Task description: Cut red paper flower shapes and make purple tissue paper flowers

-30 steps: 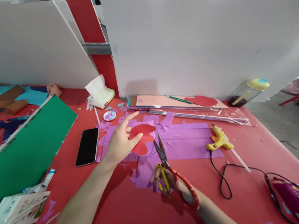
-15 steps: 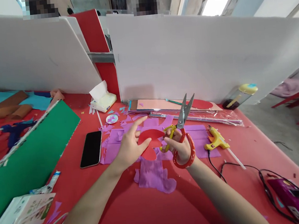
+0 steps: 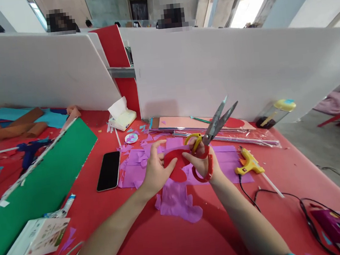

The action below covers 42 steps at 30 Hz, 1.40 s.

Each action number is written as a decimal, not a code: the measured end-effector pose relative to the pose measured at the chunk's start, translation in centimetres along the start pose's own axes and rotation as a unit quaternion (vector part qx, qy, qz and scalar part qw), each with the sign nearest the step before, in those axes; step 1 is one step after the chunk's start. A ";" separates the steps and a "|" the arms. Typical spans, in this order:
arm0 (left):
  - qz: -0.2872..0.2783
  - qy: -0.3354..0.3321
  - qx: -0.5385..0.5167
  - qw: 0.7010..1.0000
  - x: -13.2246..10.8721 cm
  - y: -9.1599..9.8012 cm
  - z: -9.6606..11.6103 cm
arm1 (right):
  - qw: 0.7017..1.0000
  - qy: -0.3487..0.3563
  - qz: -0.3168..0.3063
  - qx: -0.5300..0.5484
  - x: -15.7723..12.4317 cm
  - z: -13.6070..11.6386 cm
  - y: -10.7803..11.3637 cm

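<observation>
My left hand (image 3: 157,170) pinches a red curved paper cutout (image 3: 180,176) with thumb and fingers. The cutout has a notch and hangs above the purple pieces. Over my right hand (image 3: 205,165) loop the red and yellow handles of a pair of scissors (image 3: 213,128). Their blades are spread and point up and to the right, away from the paper. My right thumb and fingertips also meet the cutout's right edge. Under both hands lie purple sheets (image 3: 227,162) and a wavy-edged purple piece (image 3: 177,205).
A black phone (image 3: 108,171) lies left, beside a slanted green board (image 3: 51,175). Tissues (image 3: 122,118) and plastic-wrapped sheets (image 3: 231,135) sit near the white partition (image 3: 227,70). On the right are a yellow glue gun (image 3: 248,162), its cord, a jar (image 3: 275,113) and a purple device (image 3: 332,224).
My right hand has turned, swinging the scissors' blades further right. Its thumb has come onto the red cutout. The camera view has shifted slightly, so the table appears lower and further right.
</observation>
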<state>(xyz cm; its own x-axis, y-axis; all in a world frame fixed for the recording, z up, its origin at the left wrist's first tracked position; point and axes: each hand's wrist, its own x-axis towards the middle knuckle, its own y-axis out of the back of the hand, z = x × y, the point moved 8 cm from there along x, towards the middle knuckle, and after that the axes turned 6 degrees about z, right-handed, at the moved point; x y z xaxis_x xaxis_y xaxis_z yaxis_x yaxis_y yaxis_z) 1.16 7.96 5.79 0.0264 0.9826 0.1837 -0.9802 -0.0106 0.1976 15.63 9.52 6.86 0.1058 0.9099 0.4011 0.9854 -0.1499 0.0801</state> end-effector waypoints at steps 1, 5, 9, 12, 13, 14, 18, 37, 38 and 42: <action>-0.005 0.004 0.003 1.000 0.0 0.0 0.0 | 1.000 0.013 -0.016 -0.019 0.0 -0.4 0.0; -0.044 -0.008 0.044 0.998 0.3 -0.2 0.3 | 0.991 0.019 -0.091 -0.091 -0.2 -1.5 -0.3; -0.064 -0.018 0.057 0.996 0.5 -0.4 0.5 | 0.984 0.020 -0.131 -0.116 -0.8 -1.8 -1.0; -0.072 -0.029 0.085 0.993 0.4 -0.4 0.8 | 0.982 0.041 -0.135 -0.127 -1.0 -1.9 -1.3; -0.073 -0.034 0.091 0.993 0.3 -0.4 1.0 | 0.981 0.045 -0.135 -0.133 -1.1 -1.8 -1.4; -0.071 -0.039 0.096 0.992 0.3 -0.3 1.1 | 0.980 0.046 -0.137 -0.138 -1.1 -1.8 -1.5; -0.056 -0.053 0.117 0.990 0.4 0.4 1.6 | 0.979 0.027 -0.134 -0.152 -1.2 -1.5 -1.1; -0.011 -0.011 0.004 1.000 1.1 2.7 1.6 | 0.943 -0.010 -0.294 -0.155 -6.6 3.2 2.8; -0.014 -0.010 0.002 1.000 1.1 2.6 1.5 | 0.939 -0.019 -0.309 -0.148 -7.0 3.2 2.6; -0.032 -0.010 0.004 0.999 1.2 2.2 1.4 | 0.933 -0.043 -0.339 -0.113 -7.7 2.5 1.7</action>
<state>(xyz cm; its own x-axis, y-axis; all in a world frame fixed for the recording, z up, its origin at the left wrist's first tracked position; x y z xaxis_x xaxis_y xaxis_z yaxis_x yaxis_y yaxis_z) -0.66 8.82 7.77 0.0923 0.9775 0.1899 -0.9750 0.0500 0.2164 16.85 3.18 1.60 -0.5111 0.8518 0.1149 0.7780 0.4017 0.4831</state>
